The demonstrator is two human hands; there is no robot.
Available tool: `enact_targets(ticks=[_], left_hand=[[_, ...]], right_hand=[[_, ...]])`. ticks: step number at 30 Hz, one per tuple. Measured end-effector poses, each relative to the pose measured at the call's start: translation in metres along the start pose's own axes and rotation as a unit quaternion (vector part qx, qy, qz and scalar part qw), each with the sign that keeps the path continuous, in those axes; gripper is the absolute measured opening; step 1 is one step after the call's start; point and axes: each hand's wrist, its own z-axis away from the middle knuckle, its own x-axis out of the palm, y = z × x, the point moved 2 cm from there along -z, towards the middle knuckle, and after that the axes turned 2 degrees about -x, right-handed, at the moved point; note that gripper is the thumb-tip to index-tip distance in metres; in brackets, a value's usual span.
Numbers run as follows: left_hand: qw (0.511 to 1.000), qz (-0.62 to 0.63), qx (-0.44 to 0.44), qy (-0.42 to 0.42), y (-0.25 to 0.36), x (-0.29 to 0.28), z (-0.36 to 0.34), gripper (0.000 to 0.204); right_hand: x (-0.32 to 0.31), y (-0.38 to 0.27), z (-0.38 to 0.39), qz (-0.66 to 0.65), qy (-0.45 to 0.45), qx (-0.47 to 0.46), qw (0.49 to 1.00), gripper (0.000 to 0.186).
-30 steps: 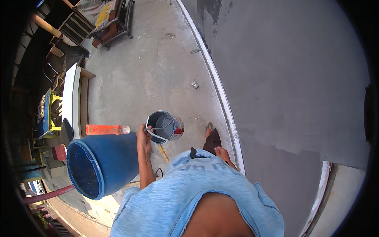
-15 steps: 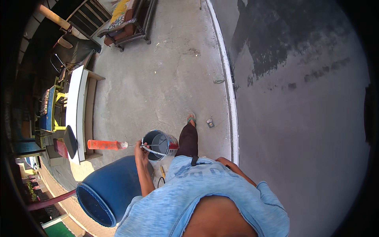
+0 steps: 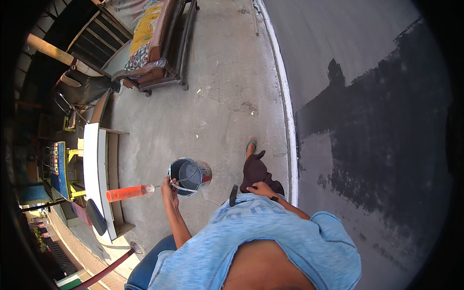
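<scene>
A round paint bucket (image 3: 205, 175) with grey paint inside hangs at my left side. My left hand (image 3: 169, 189) is closed at its wire handle. Held along with it is a paint roller with a long orange handle (image 3: 129, 193), which points left. Its thin metal rod runs past my fingers towards the bucket; the roller's head cannot be made out. My right hand (image 3: 262, 189) rests at my right thigh with its fingers bent on the dark trousers (image 3: 256, 173), whose cloth is bunched up there.
On the right stands a grey wall (image 3: 314, 169) with large dark painted patches and a white strip (image 3: 289, 121) along its base. A white-topped bench (image 3: 94, 169) stands left, a wooden sofa (image 3: 159, 63) further ahead. Part of a blue barrel (image 3: 150, 263) shows at lower left.
I have moved forward: the sofa is nearer and the barrel has mostly slipped behind me. My right hand has come from my hip to the trousers. The left still carries bucket and roller.
</scene>
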Motion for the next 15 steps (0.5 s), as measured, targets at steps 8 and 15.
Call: enact_targets(ticks=[8, 15], left_hand=[[0.999, 0.025, -0.007, 0.033, 0.159, 0.205, -0.142, 0.032], [0.999, 0.027, 0.007, 0.023, 0.29, 0.398, -0.302, 0.03]], right_hand=[[-0.211, -0.097, -0.198, 0.031, 0.029, -0.024, 0.999, 0.041], [-0.406, -0.105, -0.357, 0.006, 0.097, 0.041, 0.994, 0.029]])
